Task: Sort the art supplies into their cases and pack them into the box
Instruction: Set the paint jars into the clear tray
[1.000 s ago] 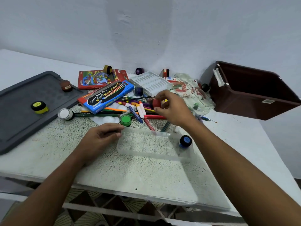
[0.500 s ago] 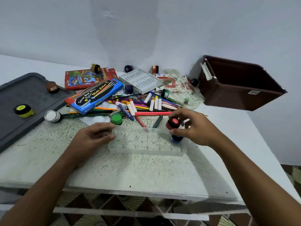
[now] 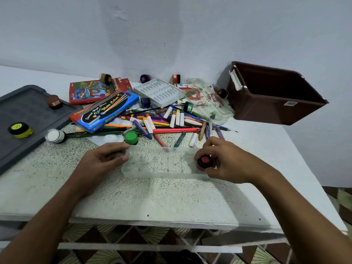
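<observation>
1. The clear plastic case (image 3: 162, 162) is a shallow, frosted rectangle with faint divider lines, lying flat on the speckled stone table (image 3: 133, 197).
2. The right hand (image 3: 226, 161) has its fingers curled round a small round paint pot with a red lid (image 3: 203, 162), holding it at the case's right end (whether it sits inside or just over the rim, I cannot tell).
3. The left hand (image 3: 101, 161) pinches the case's left end between thumb and fingers.
4. Behind the case lies a loose heap of crayons, pencils and tubes (image 3: 171, 122), with a green-lidded pot (image 3: 131, 137) at its near edge.
5. The glossy blue watercolour box (image 3: 104, 111) lies closed on the heap's left side.
6. The brown plastic box (image 3: 274, 96) stands open at the far right.
7. The dark grey tray (image 3: 28, 111) carries a yellow-lidded pot (image 3: 20, 129) and a brown pot (image 3: 54, 101).
</observation>
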Action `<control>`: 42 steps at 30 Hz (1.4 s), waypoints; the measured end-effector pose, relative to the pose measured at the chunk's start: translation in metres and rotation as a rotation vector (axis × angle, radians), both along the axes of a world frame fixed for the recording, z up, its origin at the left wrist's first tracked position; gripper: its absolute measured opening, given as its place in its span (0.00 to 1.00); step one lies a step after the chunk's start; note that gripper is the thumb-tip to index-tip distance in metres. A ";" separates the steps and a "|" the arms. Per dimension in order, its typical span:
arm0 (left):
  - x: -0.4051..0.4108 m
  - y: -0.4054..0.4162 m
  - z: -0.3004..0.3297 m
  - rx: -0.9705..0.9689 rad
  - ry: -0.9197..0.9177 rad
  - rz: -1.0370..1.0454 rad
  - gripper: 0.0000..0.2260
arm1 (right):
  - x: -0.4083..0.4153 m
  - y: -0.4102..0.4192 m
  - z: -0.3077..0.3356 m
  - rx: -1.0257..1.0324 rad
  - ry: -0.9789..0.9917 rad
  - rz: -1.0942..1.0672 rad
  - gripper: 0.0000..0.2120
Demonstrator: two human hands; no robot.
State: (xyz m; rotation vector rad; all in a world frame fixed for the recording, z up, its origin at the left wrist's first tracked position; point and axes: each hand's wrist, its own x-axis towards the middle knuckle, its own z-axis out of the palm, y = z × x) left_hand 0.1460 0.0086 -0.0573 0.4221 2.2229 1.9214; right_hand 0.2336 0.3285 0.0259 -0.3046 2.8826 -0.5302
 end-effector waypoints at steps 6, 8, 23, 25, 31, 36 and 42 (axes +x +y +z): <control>0.001 0.001 0.002 -0.017 0.015 0.007 0.17 | -0.002 0.000 0.005 0.107 -0.052 0.026 0.18; 0.001 0.000 0.003 -0.024 0.021 0.005 0.16 | -0.002 0.000 0.003 0.135 -0.069 0.033 0.18; 0.000 -0.001 0.000 -0.069 0.059 0.002 0.13 | -0.008 0.000 -0.003 0.151 -0.123 0.017 0.19; 0.000 -0.001 -0.001 -0.067 0.056 -0.002 0.13 | -0.009 0.001 -0.003 0.164 -0.128 0.032 0.19; -0.002 -0.002 -0.001 -0.051 0.044 -0.010 0.14 | -0.012 -0.001 -0.002 0.173 -0.143 0.041 0.19; -0.003 -0.004 -0.001 -0.066 0.049 0.004 0.13 | -0.015 -0.001 0.002 0.182 -0.195 0.051 0.19; 0.000 -0.001 -0.001 -0.002 0.024 0.091 0.11 | -0.043 -0.027 0.013 0.101 -0.054 0.046 0.15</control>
